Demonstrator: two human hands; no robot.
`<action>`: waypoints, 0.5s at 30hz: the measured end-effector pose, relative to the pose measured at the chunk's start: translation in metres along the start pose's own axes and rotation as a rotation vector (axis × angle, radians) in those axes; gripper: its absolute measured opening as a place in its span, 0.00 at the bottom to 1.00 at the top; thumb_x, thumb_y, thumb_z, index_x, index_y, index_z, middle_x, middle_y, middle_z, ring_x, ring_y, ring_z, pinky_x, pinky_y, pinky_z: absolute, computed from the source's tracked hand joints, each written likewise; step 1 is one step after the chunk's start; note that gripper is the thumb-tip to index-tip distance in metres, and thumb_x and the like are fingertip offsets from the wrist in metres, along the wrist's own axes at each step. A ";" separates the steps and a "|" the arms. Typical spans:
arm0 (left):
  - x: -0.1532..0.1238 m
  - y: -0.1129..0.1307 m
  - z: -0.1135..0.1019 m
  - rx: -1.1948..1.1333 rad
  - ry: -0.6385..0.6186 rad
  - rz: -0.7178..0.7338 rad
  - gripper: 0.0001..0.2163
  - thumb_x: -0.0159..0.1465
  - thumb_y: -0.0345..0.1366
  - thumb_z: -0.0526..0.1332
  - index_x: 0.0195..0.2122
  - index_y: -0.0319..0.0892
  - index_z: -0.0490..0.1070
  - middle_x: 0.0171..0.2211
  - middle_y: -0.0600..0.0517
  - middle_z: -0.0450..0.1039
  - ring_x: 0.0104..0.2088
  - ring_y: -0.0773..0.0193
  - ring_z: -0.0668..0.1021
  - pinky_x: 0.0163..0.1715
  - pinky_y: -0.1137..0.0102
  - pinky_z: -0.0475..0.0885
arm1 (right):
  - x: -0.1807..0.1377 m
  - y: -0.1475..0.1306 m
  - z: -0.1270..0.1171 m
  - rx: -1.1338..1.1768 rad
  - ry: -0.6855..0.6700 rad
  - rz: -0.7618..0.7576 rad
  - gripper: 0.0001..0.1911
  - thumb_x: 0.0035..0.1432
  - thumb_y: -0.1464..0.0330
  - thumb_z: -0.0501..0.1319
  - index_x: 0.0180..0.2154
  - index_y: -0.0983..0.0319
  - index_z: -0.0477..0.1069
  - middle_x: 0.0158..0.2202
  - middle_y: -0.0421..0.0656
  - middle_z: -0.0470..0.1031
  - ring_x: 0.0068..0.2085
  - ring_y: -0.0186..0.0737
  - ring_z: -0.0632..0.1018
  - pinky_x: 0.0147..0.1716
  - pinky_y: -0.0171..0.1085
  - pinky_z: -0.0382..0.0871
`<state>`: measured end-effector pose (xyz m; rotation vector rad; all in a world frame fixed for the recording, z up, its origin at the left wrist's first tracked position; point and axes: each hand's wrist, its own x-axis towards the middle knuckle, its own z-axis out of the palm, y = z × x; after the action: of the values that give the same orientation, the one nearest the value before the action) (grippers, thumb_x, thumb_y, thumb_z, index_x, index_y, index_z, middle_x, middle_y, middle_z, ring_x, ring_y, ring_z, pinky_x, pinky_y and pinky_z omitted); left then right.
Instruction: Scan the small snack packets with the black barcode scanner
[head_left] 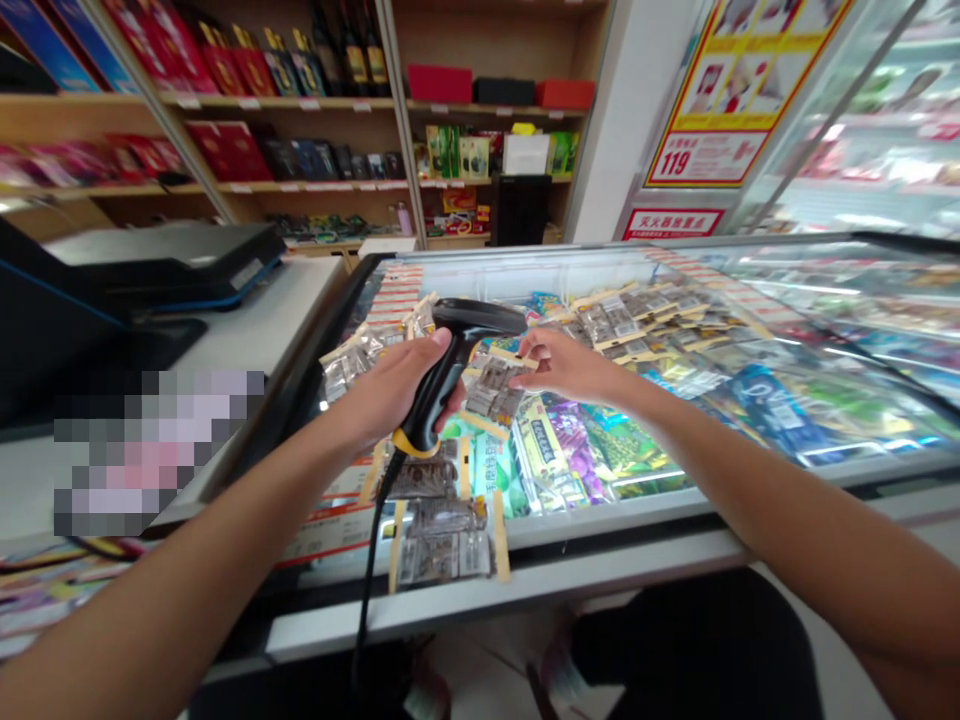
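Note:
A black and yellow barcode scanner [439, 375] is gripped by its handle in my left hand [401, 385], its head tilted to the right. Its cable runs down over the front edge of the freezer. My right hand [555, 365] pinches the right edge of a small clear snack packet [495, 385] with cream-coloured end strips, just below the scanner's head. Similar packets [442, 545] lie on the glass near my left hand and at the front edge. Another pile of packets [637, 315] lies to the right, beyond my right hand.
Beneath the packets is a glass-topped chest freezer [585, 530] with colourful frozen goods inside. On the left, a white counter [277, 310] carries a dark checkout device [172, 260] and a blurred-out object [157, 450]. Shelves [300, 100] of boxes and bottles stand behind.

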<state>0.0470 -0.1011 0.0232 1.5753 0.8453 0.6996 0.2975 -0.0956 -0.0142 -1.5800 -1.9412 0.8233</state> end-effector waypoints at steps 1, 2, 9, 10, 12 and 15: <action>0.000 0.000 0.000 0.008 0.005 -0.012 0.26 0.65 0.61 0.57 0.28 0.41 0.67 0.19 0.51 0.72 0.15 0.69 0.70 0.14 0.75 0.64 | 0.001 0.005 -0.006 0.017 0.043 -0.018 0.19 0.57 0.62 0.71 0.46 0.59 0.67 0.40 0.45 0.75 0.38 0.44 0.76 0.33 0.40 0.69; 0.000 0.000 0.000 0.017 0.009 -0.027 0.25 0.66 0.61 0.56 0.28 0.41 0.66 0.19 0.51 0.72 0.15 0.69 0.70 0.14 0.75 0.64 | 0.003 0.010 -0.010 0.027 0.089 -0.039 0.19 0.57 0.63 0.70 0.46 0.59 0.66 0.42 0.45 0.75 0.38 0.43 0.76 0.34 0.40 0.69; 0.001 0.000 0.001 0.029 0.016 -0.090 0.26 0.68 0.59 0.54 0.25 0.41 0.66 0.18 0.50 0.71 0.14 0.69 0.69 0.13 0.76 0.63 | 0.012 0.027 -0.019 -0.044 0.177 -0.043 0.21 0.56 0.63 0.71 0.47 0.58 0.67 0.42 0.44 0.74 0.35 0.41 0.74 0.35 0.40 0.68; 0.001 0.000 0.001 0.036 0.015 -0.093 0.26 0.68 0.59 0.54 0.25 0.41 0.66 0.18 0.50 0.71 0.14 0.69 0.69 0.13 0.75 0.63 | 0.012 0.026 -0.019 -0.056 0.171 -0.038 0.21 0.56 0.62 0.71 0.48 0.58 0.67 0.42 0.44 0.74 0.36 0.42 0.74 0.35 0.40 0.68; 0.001 0.000 0.001 0.037 0.018 -0.084 0.26 0.68 0.59 0.54 0.25 0.41 0.66 0.18 0.50 0.71 0.15 0.69 0.70 0.13 0.75 0.63 | 0.011 0.024 -0.019 -0.069 0.168 -0.034 0.21 0.56 0.62 0.70 0.49 0.58 0.68 0.40 0.44 0.74 0.36 0.43 0.74 0.34 0.41 0.68; 0.000 0.000 0.002 0.025 0.015 -0.070 0.24 0.67 0.59 0.56 0.28 0.42 0.65 0.19 0.51 0.71 0.15 0.68 0.70 0.13 0.75 0.63 | 0.010 0.024 -0.019 -0.072 0.188 -0.046 0.23 0.56 0.62 0.71 0.50 0.57 0.68 0.40 0.43 0.73 0.36 0.43 0.74 0.34 0.41 0.69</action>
<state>0.0484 -0.1019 0.0234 1.5562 0.9188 0.6531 0.3249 -0.0800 -0.0182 -1.5867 -1.8826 0.5695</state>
